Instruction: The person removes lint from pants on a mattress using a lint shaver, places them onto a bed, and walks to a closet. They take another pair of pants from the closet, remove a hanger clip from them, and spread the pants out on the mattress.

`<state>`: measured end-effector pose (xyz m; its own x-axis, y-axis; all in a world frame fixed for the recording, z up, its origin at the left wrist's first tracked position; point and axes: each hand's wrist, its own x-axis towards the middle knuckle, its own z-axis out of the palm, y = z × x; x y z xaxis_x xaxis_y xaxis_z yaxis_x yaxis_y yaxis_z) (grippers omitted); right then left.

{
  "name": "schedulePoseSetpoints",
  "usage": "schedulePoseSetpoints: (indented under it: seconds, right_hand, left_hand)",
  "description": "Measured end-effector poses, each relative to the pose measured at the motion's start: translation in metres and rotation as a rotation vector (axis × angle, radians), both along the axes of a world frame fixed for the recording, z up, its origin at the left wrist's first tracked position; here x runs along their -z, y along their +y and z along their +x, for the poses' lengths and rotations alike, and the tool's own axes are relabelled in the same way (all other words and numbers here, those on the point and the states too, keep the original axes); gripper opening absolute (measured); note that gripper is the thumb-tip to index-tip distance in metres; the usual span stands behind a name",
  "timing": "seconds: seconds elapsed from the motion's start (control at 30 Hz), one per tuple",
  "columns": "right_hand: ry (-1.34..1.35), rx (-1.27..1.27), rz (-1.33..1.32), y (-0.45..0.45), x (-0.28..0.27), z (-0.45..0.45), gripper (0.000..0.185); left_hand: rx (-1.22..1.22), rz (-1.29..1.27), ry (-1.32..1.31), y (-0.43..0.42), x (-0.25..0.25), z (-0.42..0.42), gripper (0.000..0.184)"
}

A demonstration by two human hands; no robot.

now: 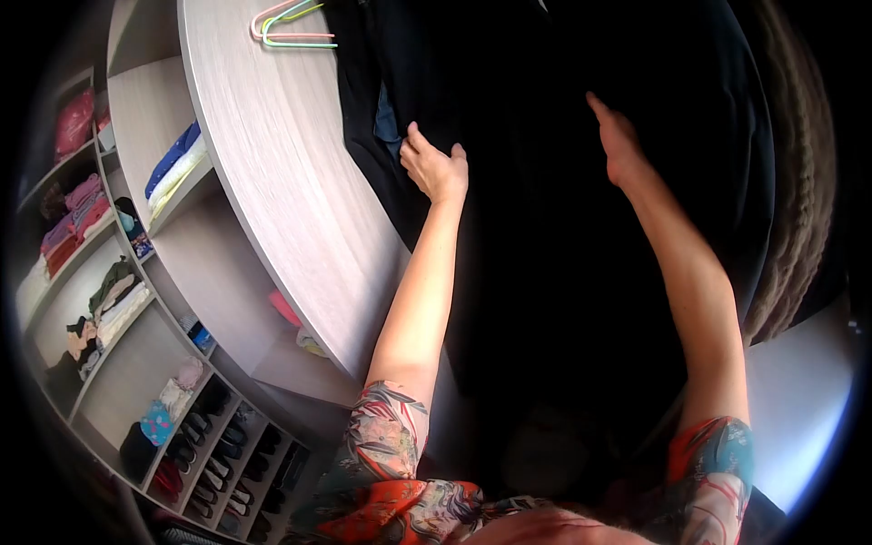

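I have the dark clothes (522, 118) in the middle of my view, directly to the right of the pale wooden panel (291, 154) and overlapping its edge; they are so black that I can't make out the separate garments. A strip of blue cloth (387, 116) shows among them, close to the panel's right edge. The left hand (436, 173) is at that strip, just right of the panel. I see its thumb standing apart from its bent fingers, but I can't tell whether those fingers have hold of any cloth. The right hand (618, 141) is well to the right of the panel, in front of the same black mass, one finger pointing up; the others are hidden from me, so I can't tell whether it grips anything. Pink, mint and yellow hangers (300, 44) lie against the panel's upper part. Farther right of the panel, beyond the right hand, I get a brown, textured garment (804, 173). Left of the panel I see a stack of blue and pale folded cloth (177, 168), then shelves of clothes (118, 300), with a shoe rack (218, 472) below them.
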<state>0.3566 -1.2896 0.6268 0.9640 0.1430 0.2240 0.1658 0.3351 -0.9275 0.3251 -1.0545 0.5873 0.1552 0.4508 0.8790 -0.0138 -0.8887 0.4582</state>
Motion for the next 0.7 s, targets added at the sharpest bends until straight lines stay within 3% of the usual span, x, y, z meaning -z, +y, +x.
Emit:
schedulePoseSetpoints:
  seconds: [0.07, 0.1, 0.17, 0.2, 0.3, 0.37, 0.4, 0.43, 0.53, 0.6, 0.7]
  right_hand:
    - [-0.003, 0.008, 0.034, 0.013, -0.001, -0.002, 0.07]
    - [-0.004, 0.012, 0.051, 0.021, -0.002, -0.003, 0.07]
    - [0.001, 0.028, 0.059, 0.032, -0.01, -0.019, 0.066]
    - [0.003, 0.035, 0.063, 0.038, -0.014, -0.027, 0.064]
    - [-0.017, 0.02, 0.08, 0.054, -0.012, -0.041, 0.063]
    - [-0.049, 0.008, 0.052, 0.055, 0.002, -0.039, 0.067]
    - [-0.065, 0.001, 0.038, 0.053, 0.01, -0.038, 0.07]
    - [-0.064, 0.025, 0.033, 0.05, 0.017, -0.037, 0.07]
    - [-0.075, 0.066, 0.019, 0.042, 0.03, -0.033, 0.07]
    - [-0.109, 0.064, 0.014, 0.035, 0.029, -0.03, 0.07]
    - [-0.091, 0.107, -0.02, 0.028, 0.02, -0.053, 0.069]
  left_hand:
    - [0.073, 0.182, -0.023, 0.004, 0.005, -0.012, 0.065]
    - [0.233, 0.298, 0.033, 0.003, 0.007, -0.016, 0.064]
    - [0.435, 0.098, 0.106, -0.001, 0.017, -0.01, 0.065]
    - [0.419, -0.022, 0.162, 0.008, 0.017, -0.007, 0.071]
    - [0.265, 0.001, 0.177, 0.042, 0.043, 0.002, 0.068]
    - [0.301, -0.149, 0.362, 0.074, 0.057, 0.013, 0.024]
    - [0.253, -0.162, 0.336, 0.087, 0.068, 0.02, 0.01]
    - [0.244, -0.211, 0.329, 0.091, 0.07, 0.018, 0.008]
    - [0.232, -0.219, 0.192, 0.095, 0.074, 0.01, 0.013]
    - [0.262, -0.307, 0.091, 0.09, 0.063, 0.002, 0.024]
    - [0.261, -0.194, -0.071, 0.071, 0.063, -0.009, 0.049]
